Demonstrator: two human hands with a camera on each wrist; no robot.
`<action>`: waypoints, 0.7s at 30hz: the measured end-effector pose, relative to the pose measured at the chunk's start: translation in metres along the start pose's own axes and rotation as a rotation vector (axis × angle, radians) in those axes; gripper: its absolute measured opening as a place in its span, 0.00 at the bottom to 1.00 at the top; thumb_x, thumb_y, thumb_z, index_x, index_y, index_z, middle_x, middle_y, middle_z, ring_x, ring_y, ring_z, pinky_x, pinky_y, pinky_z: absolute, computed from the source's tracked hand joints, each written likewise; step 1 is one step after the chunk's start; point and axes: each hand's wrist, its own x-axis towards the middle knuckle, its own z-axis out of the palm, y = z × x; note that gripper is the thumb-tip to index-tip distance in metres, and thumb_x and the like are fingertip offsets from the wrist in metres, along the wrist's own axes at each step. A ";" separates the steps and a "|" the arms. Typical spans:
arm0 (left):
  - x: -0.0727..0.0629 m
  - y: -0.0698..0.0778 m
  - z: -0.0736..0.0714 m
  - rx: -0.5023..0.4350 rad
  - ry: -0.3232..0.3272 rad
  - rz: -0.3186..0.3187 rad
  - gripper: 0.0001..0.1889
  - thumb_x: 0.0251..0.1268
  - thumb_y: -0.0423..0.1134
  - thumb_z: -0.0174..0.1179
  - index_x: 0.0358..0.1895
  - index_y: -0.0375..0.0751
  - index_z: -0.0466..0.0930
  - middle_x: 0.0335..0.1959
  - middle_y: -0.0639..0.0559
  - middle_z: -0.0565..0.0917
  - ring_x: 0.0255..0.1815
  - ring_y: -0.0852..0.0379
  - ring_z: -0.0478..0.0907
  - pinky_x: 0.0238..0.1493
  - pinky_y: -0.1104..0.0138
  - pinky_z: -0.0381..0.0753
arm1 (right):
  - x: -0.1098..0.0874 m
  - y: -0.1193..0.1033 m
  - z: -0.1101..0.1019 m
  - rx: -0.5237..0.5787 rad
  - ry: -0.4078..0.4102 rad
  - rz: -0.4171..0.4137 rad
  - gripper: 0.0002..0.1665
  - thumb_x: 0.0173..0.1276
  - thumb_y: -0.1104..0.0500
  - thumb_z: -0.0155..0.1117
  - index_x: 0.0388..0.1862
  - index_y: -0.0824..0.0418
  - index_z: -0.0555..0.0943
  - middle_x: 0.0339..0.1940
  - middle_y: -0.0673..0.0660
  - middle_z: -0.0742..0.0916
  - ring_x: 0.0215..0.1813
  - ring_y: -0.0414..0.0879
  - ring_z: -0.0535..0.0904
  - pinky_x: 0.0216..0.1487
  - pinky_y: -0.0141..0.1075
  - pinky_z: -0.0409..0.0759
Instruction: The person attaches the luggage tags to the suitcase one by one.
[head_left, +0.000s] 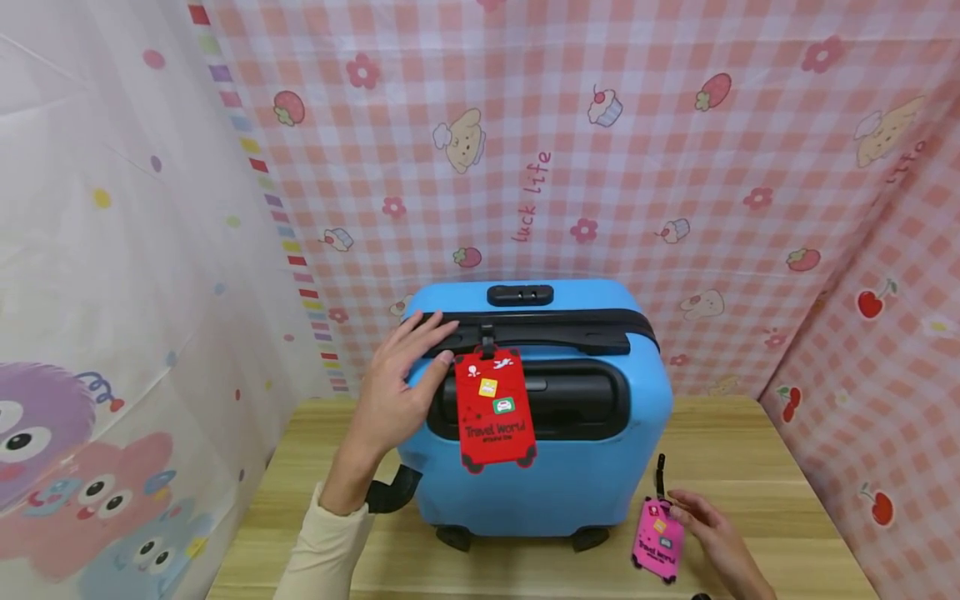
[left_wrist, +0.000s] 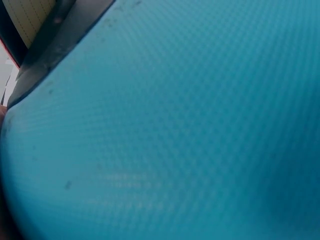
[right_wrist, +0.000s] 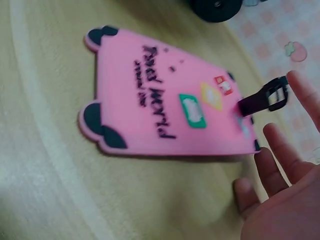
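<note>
A light blue suitcase [head_left: 525, 492] stands upright on the table, its black top handle [head_left: 600, 337] facing me. From that handle hangs a red luggage tag [head_left: 495, 433] printed "Travel World". My left hand [head_left: 393, 387] rests at the suitcase's upper left corner, fingers extended over the handle's left end and thumb tip close to the red tag. Lower right, a pink luggage tag [head_left: 656, 542] lies face up with its black strap [head_left: 660, 479] sticking out. Beside its strap end is my right hand [head_left: 712, 533], fingers loosely spread; in the right wrist view one fingertip is right at the strap's loop [right_wrist: 277, 95].
The wooden table [head_left: 727, 433] is bordered by a pink checked cloth [head_left: 660, 150] behind and at right, and a white patterned sheet [head_left: 150, 275] at left. Black wheels [head_left: 588, 539] show under the suitcase. A black piece [head_left: 393, 492] juts out at its left side.
</note>
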 end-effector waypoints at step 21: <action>0.000 0.001 -0.001 -0.014 0.007 -0.007 0.21 0.74 0.46 0.54 0.67 0.52 0.76 0.72 0.51 0.71 0.78 0.51 0.56 0.74 0.40 0.52 | 0.012 0.022 0.011 -0.126 0.095 0.030 0.30 0.68 0.52 0.68 0.66 0.61 0.76 0.62 0.62 0.78 0.60 0.53 0.73 0.56 0.42 0.73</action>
